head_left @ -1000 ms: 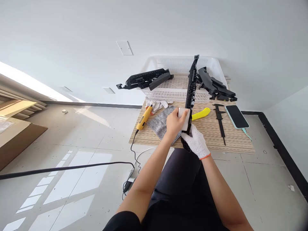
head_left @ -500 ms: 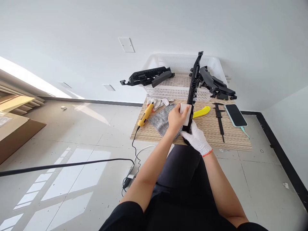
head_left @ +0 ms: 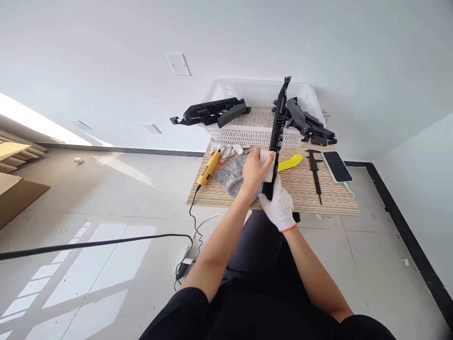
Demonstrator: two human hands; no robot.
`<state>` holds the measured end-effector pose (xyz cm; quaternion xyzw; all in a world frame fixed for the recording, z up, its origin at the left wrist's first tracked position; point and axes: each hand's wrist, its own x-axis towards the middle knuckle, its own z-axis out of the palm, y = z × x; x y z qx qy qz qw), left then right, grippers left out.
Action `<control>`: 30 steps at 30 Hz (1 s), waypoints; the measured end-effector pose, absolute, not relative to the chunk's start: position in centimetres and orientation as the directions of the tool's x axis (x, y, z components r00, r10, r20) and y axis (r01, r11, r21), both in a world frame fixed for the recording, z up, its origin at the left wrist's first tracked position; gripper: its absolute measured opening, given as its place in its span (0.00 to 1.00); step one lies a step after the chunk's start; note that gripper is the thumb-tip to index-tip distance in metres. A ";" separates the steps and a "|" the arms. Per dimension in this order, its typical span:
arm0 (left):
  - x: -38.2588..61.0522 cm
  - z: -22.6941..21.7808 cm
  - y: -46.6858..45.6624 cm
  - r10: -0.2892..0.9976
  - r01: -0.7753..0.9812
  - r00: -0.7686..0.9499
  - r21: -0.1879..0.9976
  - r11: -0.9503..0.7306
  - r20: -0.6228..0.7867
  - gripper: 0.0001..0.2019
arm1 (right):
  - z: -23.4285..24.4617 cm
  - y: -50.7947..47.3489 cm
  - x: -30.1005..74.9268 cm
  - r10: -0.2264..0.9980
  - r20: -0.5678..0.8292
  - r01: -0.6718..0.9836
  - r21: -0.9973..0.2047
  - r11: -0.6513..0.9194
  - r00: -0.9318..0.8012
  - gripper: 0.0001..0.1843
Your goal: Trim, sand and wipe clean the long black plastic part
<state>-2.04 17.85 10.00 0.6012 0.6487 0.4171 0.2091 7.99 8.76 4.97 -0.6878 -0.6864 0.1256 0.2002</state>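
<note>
I have the left hand (head_left: 252, 171) clasping the white block (head_left: 270, 175) against the long black part (head_left: 278, 125), right of frame centre, gloved right hand (head_left: 279, 206) gripping its lower end; I'd press flat and light, far tip clear of the basket (head_left: 244, 137).

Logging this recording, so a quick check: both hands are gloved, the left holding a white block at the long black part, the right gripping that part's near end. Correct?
Not quite: the left hand is bare, as the head view shows. Only the right hand is gloved. The left holds the white block at the long black part; the right grips its near end.
</note>
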 end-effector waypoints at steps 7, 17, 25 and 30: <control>-2.2 10.4 18.4 0.990 0.516 -0.106 0.856 -0.023 0.090 0.18 | 4.5 8.6 8.0 0.991 0.130 0.903 -0.429 0.036 0.023 0.44; -2.6 10.1 18.6 0.987 0.500 -0.133 0.866 -0.010 0.088 0.20 | 4.8 8.4 8.0 0.993 0.121 0.892 -0.450 0.048 0.008 0.42; -2.8 9.5 19.0 0.987 0.464 -0.122 0.885 -0.038 0.107 0.20 | 4.6 8.6 8.0 0.994 0.112 0.887 -0.460 0.052 -0.001 0.44; -3.2 9.2 18.8 0.987 0.392 -0.152 0.920 0.016 0.047 0.23 | 4.3 8.6 8.1 0.992 0.128 0.885 -0.461 0.071 -0.013 0.45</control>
